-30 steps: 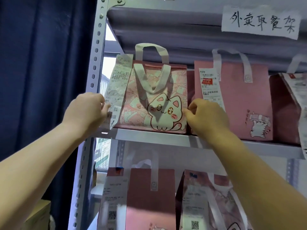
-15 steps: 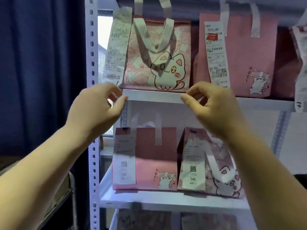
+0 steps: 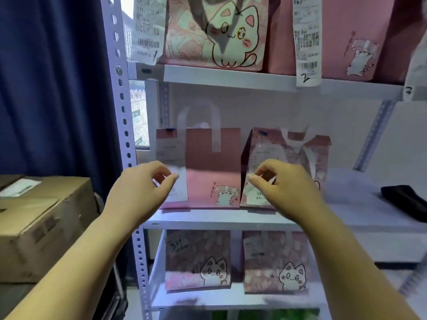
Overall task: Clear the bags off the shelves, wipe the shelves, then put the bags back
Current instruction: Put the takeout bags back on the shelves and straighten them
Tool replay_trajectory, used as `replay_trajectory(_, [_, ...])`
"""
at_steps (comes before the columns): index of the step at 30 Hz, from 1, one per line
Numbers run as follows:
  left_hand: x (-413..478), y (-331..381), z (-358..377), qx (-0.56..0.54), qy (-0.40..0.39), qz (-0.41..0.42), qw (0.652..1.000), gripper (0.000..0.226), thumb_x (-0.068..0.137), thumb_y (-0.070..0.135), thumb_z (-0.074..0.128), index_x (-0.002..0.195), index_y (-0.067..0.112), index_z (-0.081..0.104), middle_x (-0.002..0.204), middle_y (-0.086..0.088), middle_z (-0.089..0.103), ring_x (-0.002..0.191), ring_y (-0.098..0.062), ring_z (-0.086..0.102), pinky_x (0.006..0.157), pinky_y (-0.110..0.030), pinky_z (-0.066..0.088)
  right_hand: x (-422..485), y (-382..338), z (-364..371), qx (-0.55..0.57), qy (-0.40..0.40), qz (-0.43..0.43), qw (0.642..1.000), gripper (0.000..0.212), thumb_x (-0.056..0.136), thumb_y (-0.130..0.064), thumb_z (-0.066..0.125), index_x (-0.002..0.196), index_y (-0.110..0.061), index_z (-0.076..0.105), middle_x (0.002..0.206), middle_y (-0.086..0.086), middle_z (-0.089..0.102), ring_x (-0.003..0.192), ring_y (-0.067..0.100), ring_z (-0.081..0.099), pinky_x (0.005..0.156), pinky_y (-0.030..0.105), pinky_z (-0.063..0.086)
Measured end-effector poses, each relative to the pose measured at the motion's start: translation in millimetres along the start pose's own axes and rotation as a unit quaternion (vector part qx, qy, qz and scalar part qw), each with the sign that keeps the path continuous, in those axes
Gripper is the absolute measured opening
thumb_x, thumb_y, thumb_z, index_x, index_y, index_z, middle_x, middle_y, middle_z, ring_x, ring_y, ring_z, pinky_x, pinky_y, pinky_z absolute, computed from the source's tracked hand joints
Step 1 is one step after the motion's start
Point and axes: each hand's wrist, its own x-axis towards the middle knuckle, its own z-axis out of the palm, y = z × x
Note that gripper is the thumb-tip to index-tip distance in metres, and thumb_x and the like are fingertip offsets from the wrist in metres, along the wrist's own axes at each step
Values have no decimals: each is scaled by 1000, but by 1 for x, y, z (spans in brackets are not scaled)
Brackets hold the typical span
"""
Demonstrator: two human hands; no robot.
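Note:
A white metal shelf rack (image 3: 226,221) holds pink bags on three levels. On the middle level stand a plain pink bag (image 3: 208,167) with a white receipt and a patterned cat bag (image 3: 298,162) to its right. My left hand (image 3: 141,192) hovers in front of the plain bag's left edge, fingers curled and apart, holding nothing. In front of the cat bag's lower left, my right hand (image 3: 284,185) is held the same way, empty. The upper level carries a big cat bag (image 3: 217,33) and a pink bag (image 3: 353,38). Two cat bags (image 3: 198,262) (image 3: 277,264) stand on the lower level.
Cardboard boxes (image 3: 44,222) are stacked at the left beside the rack's perforated post (image 3: 122,116). A dark blue curtain (image 3: 50,84) hangs behind them. A black cloth (image 3: 406,202) lies on the right end of the middle shelf.
My view and both hands have dropped from the upper shelf to the middle shelf. The hands let go of the big cat bag, which stays on the upper shelf.

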Motion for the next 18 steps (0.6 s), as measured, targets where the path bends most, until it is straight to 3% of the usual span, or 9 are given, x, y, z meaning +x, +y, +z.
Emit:
replay_trajectory(7, [-21,1,30,-35,-36,-65,997,13,83,45,60,73,37,61,73,22,63,67,4,57,56,-21,44,-29,43,14,19,-28,98,995,24,84,-52,54,86,-30,63,80,-14,62,75,5,57,66,32,50])
replay_trajectory(18, [-36,45,113,-117,-50,-121,984,14,81,41,66,71,31,65,72,17,66,70,4,57,58,-18,39,-47,142,11,67,-10,177,982,21,82,-47,60,71,-30,58,71,-18,59,70,0,55,58,27,43])
